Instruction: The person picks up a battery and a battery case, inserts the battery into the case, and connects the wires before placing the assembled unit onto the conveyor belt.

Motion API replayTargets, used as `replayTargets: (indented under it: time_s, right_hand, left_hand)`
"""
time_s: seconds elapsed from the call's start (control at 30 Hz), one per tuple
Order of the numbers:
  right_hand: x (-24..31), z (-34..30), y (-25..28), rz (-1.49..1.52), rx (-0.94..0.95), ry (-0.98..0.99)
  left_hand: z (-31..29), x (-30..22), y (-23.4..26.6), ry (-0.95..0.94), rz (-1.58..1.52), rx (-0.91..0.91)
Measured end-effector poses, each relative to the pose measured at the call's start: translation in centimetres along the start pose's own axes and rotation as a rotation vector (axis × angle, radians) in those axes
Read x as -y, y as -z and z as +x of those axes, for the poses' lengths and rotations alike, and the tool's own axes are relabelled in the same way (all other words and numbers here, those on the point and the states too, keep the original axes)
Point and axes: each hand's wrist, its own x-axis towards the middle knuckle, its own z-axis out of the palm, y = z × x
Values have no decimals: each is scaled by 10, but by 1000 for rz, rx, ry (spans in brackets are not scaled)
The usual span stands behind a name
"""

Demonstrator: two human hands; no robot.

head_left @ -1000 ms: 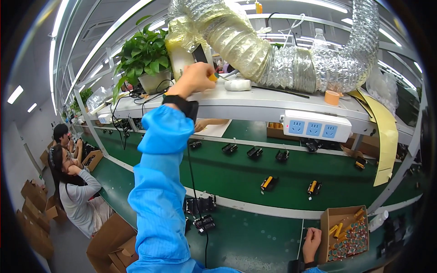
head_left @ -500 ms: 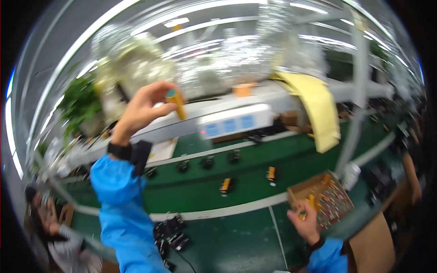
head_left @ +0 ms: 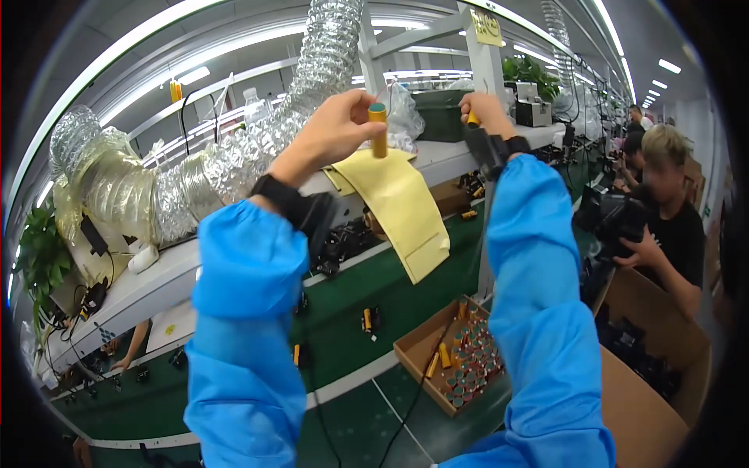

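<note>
Left hand [head_left: 331,129]: raised high, fingers curled around the lower part of a yellow cylinder [head_left: 378,131], gripping it upright.
Cylinder look: slim, mustard-yellow body with a dark teal cap on top; its lower end is hidden in the hand.
Right hand [head_left: 485,115]: raised to the right of the left hand, closed around a small yellow-orange piece [head_left: 472,118], mostly hidden.
Sleeves: both forearms in bright blue, black wrist straps.
Behind: yellow envelope [head_left: 398,204] hanging from the shelf, silver flexible duct [head_left: 234,160] to the left.
Below right: cardboard box [head_left: 456,355] of similar cylinders on the green bench [head_left: 351,421].
</note>
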Motion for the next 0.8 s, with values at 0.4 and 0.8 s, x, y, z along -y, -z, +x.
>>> replayTargets:
  time_s: [0.4, 0.8]
  right_hand:
    - [-15, 66, 27, -802, 48, 461]
    - [17, 5, -1, 763, -149, -415]
  left_hand:
    - [95, 70, -44, 28, 59, -111]
    - [106, 86, -68, 4, 113, -184]
